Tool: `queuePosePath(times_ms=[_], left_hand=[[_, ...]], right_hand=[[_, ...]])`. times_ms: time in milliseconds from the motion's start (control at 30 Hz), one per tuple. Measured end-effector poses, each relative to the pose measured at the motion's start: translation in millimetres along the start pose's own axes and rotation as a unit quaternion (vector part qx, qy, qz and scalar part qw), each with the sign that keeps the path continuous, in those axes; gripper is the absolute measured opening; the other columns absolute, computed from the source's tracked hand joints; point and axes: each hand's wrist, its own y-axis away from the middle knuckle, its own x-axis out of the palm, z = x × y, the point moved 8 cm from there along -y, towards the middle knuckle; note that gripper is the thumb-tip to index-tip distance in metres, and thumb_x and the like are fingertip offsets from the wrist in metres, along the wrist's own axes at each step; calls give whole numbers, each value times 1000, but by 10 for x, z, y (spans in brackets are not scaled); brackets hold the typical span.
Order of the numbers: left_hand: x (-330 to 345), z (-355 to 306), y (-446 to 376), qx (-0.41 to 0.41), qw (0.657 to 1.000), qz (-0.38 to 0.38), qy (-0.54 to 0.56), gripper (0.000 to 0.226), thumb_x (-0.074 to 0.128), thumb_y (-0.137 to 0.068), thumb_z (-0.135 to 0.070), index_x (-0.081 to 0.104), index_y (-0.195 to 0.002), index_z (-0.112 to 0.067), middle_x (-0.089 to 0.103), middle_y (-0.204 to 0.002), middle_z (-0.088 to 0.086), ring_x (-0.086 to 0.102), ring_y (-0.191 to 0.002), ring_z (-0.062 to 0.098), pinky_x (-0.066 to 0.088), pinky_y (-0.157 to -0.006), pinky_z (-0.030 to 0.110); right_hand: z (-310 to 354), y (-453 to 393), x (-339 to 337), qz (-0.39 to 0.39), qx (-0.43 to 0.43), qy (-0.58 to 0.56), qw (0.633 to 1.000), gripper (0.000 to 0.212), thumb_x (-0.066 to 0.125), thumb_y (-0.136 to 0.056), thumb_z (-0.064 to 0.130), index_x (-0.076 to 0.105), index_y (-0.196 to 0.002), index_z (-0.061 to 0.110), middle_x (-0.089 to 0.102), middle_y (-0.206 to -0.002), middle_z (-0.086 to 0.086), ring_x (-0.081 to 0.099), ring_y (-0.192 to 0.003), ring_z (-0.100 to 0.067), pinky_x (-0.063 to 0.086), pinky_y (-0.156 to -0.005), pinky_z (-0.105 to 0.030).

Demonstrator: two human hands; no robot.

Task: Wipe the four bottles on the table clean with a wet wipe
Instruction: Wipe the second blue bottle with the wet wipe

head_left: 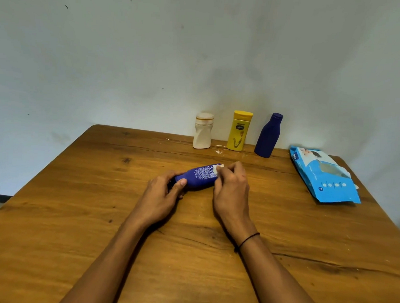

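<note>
Both hands work one bottle mid-table: left hand (161, 191) curls round the cap end of a lying blue bottle (199, 177), thumb on top; right hand (230, 187) has fingers bunched on a small white wet wipe (217, 169), pressed against the bottle's base end. Bottle back label shows white fine print, unreadable.

Wooden table (190, 254), brown, grain cracks, white specks near the far edge. Wipes pack (324, 176) lies flat at the right edge, light blue, "mee" readable on its end, row of white round icons, flap open. Three bottles stand upright in a row at the far edge by the wall: dark blue bottle (268, 136) rightmost, plain side showing; yellow bottle (239, 131) in the middle, "Vaseline" logo; white bottle (203, 132) leftmost, tan-ringed cap, no visible text. Thin black band (248, 240) on right wrist.
</note>
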Motion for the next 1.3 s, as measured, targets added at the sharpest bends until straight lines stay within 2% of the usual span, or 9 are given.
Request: queuePosePath(times_ms=[67,300,467,667,733,833,1000,1200,1300], left_hand=[[-19,-40,7,10,1000,-7,-12,26,61,-105,-27,71,-128,-22,73,-84,-7,71,-77,3,50,-73,16],[-36,-100,64,-18,1000,9,9,40,55,-107,-28,56,-147,-31,71,-119,-13,72,-85,-2,55,-74,12],[-39,-104,53,-20,1000,7,4,36,50,-109,-32,60,-144,-29,75,-85,-3,72,-74,7,60,-74,25],[-53,-99,58,-29,999,-3,34,34,51,-109,-26,61,-142,-27,74,-84,4,71,-73,13,60,-72,26],[-39,-89,58,-44,998,3,36,36,51,-109,-27,58,-144,-28,73,-85,2,71,-75,11,58,-70,18],[-14,-67,59,-65,997,10,33,36,50,-109,-31,56,-145,-31,74,-85,2,72,-76,10,61,-73,23],[13,-106,53,-57,995,18,76,25,48,-109,-35,70,-119,-29,72,-79,10,70,-64,18,58,-61,28],[34,12,38,-117,988,5,100,35,41,-112,-41,69,-104,-21,68,-65,2,62,-53,14,50,-51,29],[33,90,60,-165,982,-1,91,37,38,-113,-38,68,-100,-19,66,-63,1,58,-51,12,47,-51,27]], right_hand=[[-3,0,-3,2,5,1,1000,29,65,-98,9,69,-126,11,53,-120,-6,55,-112,-18,59,-88,-36],[416,141,82,91,-186,-101,973,32,61,-98,3,70,-126,13,55,-118,-2,56,-107,-10,51,-89,-22],[352,129,72,66,-167,-92,979,32,64,-97,4,71,-128,12,55,-114,-2,56,-103,-12,51,-86,-22],[-77,-5,-41,-30,51,-36,998,33,61,-101,12,67,-134,12,52,-118,-2,54,-107,-13,59,-85,-30],[0,12,-35,-25,25,-28,999,34,61,-101,10,66,-134,12,52,-118,-2,54,-107,-13,59,-84,-30],[298,94,39,19,-97,-47,994,34,60,-100,4,67,-132,11,51,-116,-3,53,-103,-12,53,-84,-24],[585,245,104,83,-229,-115,963,36,63,-97,-3,65,-132,8,55,-124,-6,56,-107,-12,46,-90,-15],[503,230,64,19,-222,-36,974,39,69,-93,-4,66,-130,7,60,-120,-10,59,-107,-23,55,-83,-33],[291,115,-14,-12,-142,-31,989,39,68,-94,-1,65,-132,8,58,-120,-9,59,-106,-20,59,-83,-36]])
